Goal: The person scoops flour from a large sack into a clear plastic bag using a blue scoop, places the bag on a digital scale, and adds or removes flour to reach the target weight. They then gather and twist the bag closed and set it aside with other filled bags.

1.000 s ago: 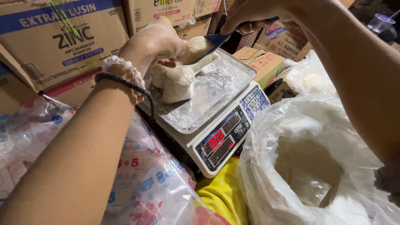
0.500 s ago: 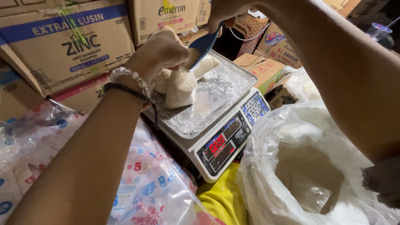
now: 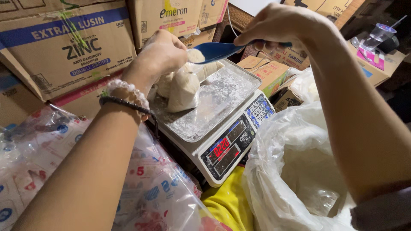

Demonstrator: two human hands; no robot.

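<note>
The left hand (image 3: 162, 52) grips the gathered mouth of a small clear bag (image 3: 182, 87) of pale flour-like powder, fingers bunched tight around the plastic. The bag stands on the metal pan (image 3: 222, 92) of a white digital scale (image 3: 239, 141), toward the pan's far left corner, and the pan itself is dusted with white powder. The right hand (image 3: 280, 23) comes in from the right with its fingers pinched together on the handle of a blue scoop (image 3: 218, 50); the scoop's bowl sits right at the bag's opening, touching the left hand's fingertips, with a little powder showing at its tip. On the left wrist there is a white bead bracelet (image 3: 126, 92) and just behind it a dark cord band (image 3: 126, 105). The scale's front panel glows with red digits beside a keypad. To the right of the scale a large white plastic sack (image 3: 295, 171) lies open. Printed plastic packets (image 3: 162, 188) are heaped at the lower left, under the left forearm. Cardboard cartons (image 3: 64, 47) are stacked behind the scale, and a bit of yellow cloth (image 3: 222, 205) shows beneath its front edge
</note>
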